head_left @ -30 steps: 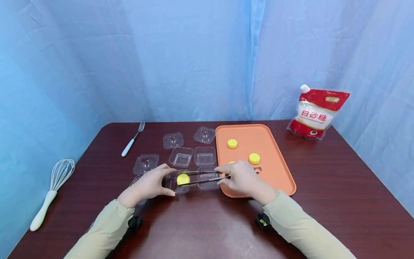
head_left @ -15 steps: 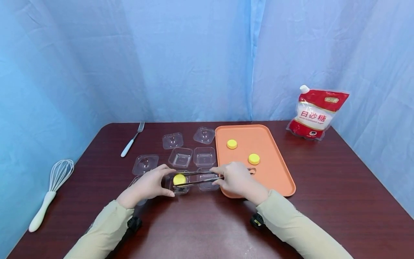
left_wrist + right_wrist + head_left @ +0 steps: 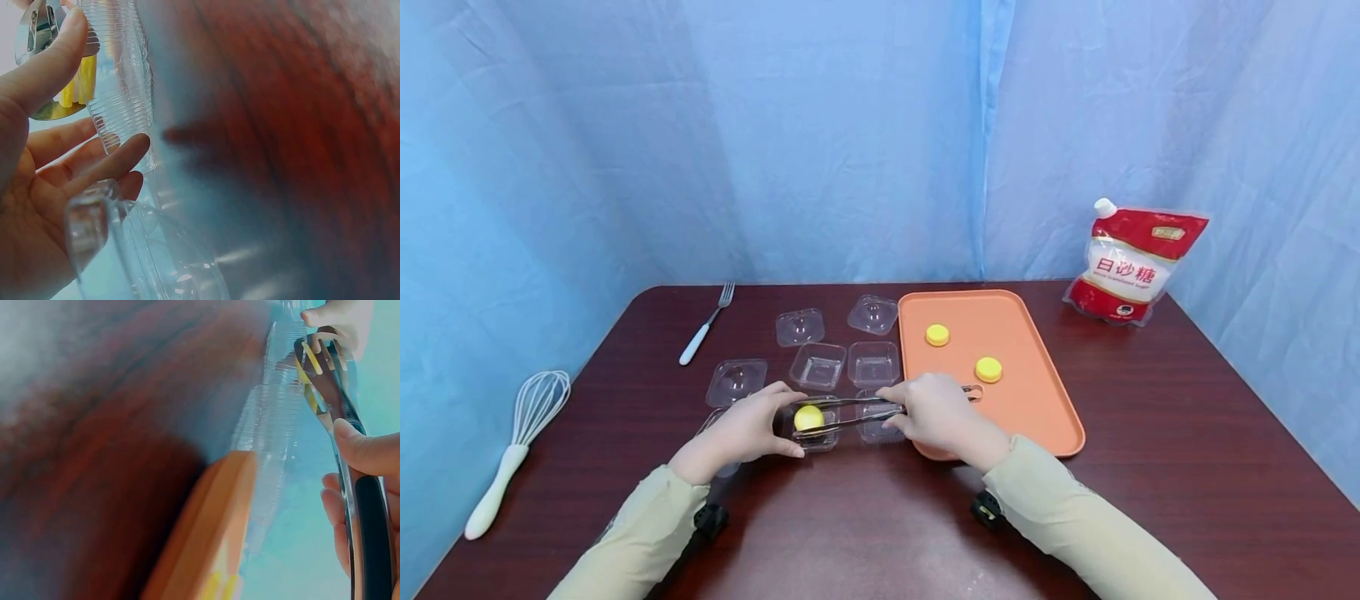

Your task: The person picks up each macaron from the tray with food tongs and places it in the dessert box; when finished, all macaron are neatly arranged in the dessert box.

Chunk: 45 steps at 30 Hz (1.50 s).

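My right hand (image 3: 936, 414) grips metal tongs (image 3: 857, 402), their arms reaching left. A round yellow macaron (image 3: 808, 418) sits between the tong tips, over a clear plastic box (image 3: 829, 440). The left wrist view shows a paler layer between the yellow halves of the macaron (image 3: 87, 80). My left hand (image 3: 741, 437) holds that box at its left side, thumb at the near corner and fingers at the far one. In the right wrist view, the thumb presses one arm of the tongs (image 3: 344, 456), with dark grip on the handle.
An orange tray (image 3: 1037, 408) with yellow macarons (image 3: 988, 370) lies right of the boxes. More clear boxes (image 3: 874, 364) and domed lids (image 3: 737, 382) stand close around. A fork (image 3: 706, 327) and whisk (image 3: 523, 442) lie left; a sugar pouch (image 3: 1131, 267) stands back right.
My right hand has shifted left with the tongs, bringing the macaron further left over the box. A macaron partly visible beside this hand is now hidden. My left hand stays in place.
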Motion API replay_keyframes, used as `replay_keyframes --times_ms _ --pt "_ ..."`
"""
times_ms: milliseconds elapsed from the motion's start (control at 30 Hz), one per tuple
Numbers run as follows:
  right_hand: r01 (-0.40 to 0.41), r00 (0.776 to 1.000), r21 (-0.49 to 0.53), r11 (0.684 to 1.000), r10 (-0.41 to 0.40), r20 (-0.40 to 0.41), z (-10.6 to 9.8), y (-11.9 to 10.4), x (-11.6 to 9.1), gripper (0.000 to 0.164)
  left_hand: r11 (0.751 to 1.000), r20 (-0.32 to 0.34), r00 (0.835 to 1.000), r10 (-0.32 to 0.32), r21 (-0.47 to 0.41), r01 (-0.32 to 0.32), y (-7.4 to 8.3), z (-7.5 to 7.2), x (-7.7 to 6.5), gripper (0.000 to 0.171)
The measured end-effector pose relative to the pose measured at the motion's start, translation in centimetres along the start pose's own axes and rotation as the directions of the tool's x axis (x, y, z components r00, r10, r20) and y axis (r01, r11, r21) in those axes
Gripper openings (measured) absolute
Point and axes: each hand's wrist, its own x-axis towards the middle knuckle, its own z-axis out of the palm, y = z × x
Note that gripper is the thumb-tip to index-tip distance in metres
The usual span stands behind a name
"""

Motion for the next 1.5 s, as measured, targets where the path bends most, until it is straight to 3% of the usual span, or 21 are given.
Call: replay_keyframes --times_ms 267,467,700,1000,1267,1500 --pt "-0.056 0.992 -0.009 0.998 0.057 0.110 -1.0 -0.9 1.0 0.036 1.000 0.010 1.000 0.004 0.001 -0.004 0.0 -0.1 0.0 0.072" --pt "-0.042 0.987 -0.107 0.993 0.058 0.149 -1.5 -1.3 1.9 0.033 1.000 0.002 1.000 0.003 0.001 -0.003 -0.1 -0.1 0.0 0.072" --pt "-0.057 0.979 -0.119 0.991 0.079 0.189 -1.8 -1.7 2.6 0.034 1.000 -0.003 1.000 0.006 -0.003 -0.006 0.0 0.0 -0.1 0.073" --pt "-0.067 0.981 -0.084 0.994 0.081 0.176 -1.7 -1.4 2.4 0.037 0.999 -0.012 0.999 0.041 0.005 -0.041 -0.2 0.0 0.0 0.071" --pt "-0.132 0.968 -0.010 0.991 0.131 0.213 -1.8 -0.8 1.7 0.044 1.000 -0.001 1.000 0.018 0.018 -0.018 -0.2 -0.1 0.1 0.073" --pt "-0.097 0.985 0.018 0.995 0.093 0.147 -1.9 -0.2 0.5 0.046 0.999 0.001 1.000 0.031 0.017 -0.031 0.0 -0.2 0.0 0.070"
